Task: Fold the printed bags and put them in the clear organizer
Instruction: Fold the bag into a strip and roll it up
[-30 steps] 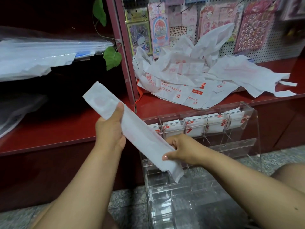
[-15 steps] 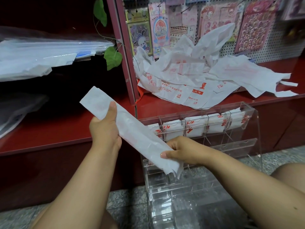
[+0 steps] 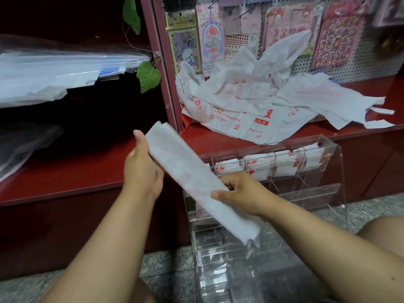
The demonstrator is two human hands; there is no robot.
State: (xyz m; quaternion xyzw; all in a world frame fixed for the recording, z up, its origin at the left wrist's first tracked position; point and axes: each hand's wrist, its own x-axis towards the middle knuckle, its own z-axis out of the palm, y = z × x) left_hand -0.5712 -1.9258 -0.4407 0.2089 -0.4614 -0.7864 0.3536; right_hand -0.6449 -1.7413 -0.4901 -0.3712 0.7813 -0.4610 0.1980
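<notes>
Your left hand [image 3: 143, 169] grips the upper part of the bag [image 3: 192, 178], folded into a long strip, thumb along its edge, while your right hand [image 3: 242, 193] pinches it lower down, thumb on top. The strip slants in the air in front of the organizer [image 3: 328, 193], whose top row holds folded bags [image 3: 258, 168]; loose bags [image 3: 251, 106] lie on the shelf [image 3: 87, 171] behind.

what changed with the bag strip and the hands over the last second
The left hand slid toward the strip's upper end, and the strip tilted a little steeper. The right hand kept its pinch on the lower part. The bag pile and clear organizer stayed as they were.
</notes>
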